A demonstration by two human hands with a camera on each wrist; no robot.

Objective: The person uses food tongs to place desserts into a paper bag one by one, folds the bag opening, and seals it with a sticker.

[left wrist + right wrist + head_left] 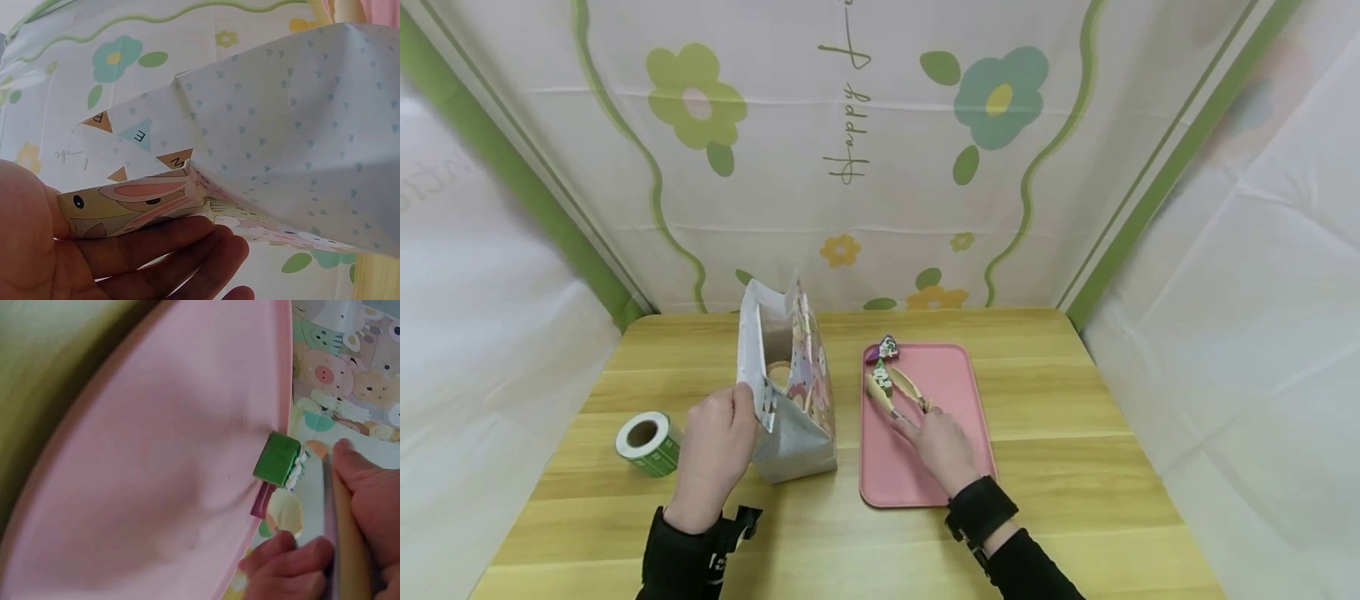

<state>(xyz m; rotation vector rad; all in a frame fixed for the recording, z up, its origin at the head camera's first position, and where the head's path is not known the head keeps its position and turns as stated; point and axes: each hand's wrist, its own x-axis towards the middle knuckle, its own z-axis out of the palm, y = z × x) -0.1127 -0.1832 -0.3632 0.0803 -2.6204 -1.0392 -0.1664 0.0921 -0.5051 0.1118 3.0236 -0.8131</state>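
Note:
My left hand grips the near side edge of an upright paper bag printed with cartoon animals. Its thumb and fingers pinch the printed side fold in the left wrist view. Inside the bag's mouth shows a round beige item, mostly hidden. With my right hand I hold tongs with cream-coloured tips over a pink tray. The tips straddle a green-wrapped candy; whether they touch it, I cannot tell. Behind it, at the tray's far left corner, lies a purple-wrapped candy.
A roll of green-and-white labels stands on the wooden table left of my left hand. The bag is between that hand and the tray. A flower-printed cloth hangs behind the table, with white cloth at both sides.

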